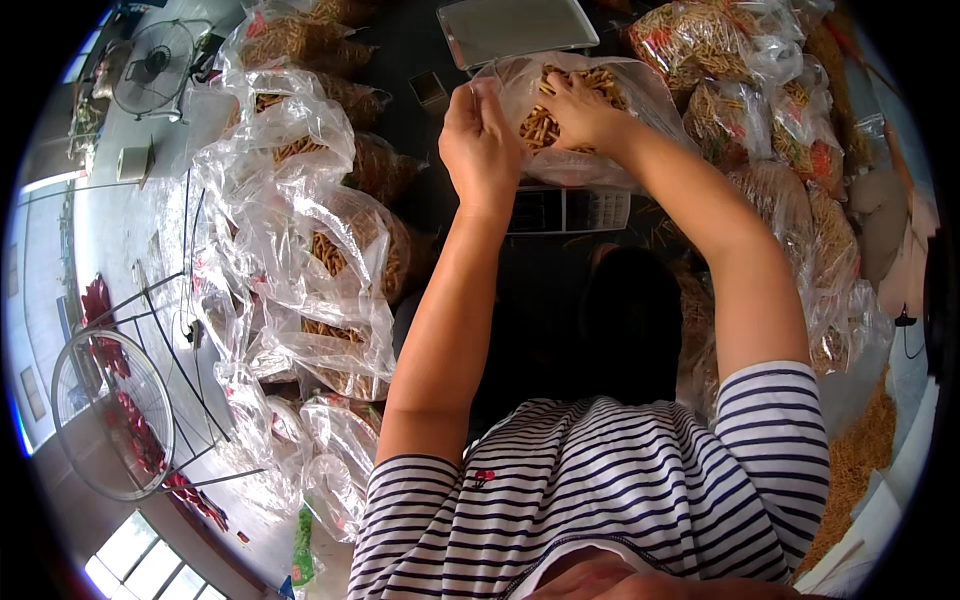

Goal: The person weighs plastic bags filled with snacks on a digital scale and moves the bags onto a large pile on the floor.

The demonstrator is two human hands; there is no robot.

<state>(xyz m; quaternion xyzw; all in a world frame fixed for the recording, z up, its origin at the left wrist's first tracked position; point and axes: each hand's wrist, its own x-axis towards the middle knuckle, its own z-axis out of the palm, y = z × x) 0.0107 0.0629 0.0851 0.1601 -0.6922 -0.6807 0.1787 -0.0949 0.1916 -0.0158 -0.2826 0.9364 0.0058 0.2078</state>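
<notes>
An open clear plastic bag [637,82] of short brown stick-shaped pieces [540,129], apparently snack sticks, stands before me. My left hand [480,139] is shut on the bag's left rim, its fingers folded over the plastic. Inside the mouth of the bag, my right hand [581,112] lies on the sticks with its fingers spread. Its fingertips dip among the pieces, so whether it holds any is hidden. Just below the bag shows the panel of an electronic scale [574,210], with a dark display and a keypad.
A shallow metal tray [517,31] lies beyond the bag, near a small square container [427,88]. Filled clear bags line my left [352,247] and right [724,120]. Farther left are a standing fan [156,64] and a round fan guard [112,416] by a metal frame.
</notes>
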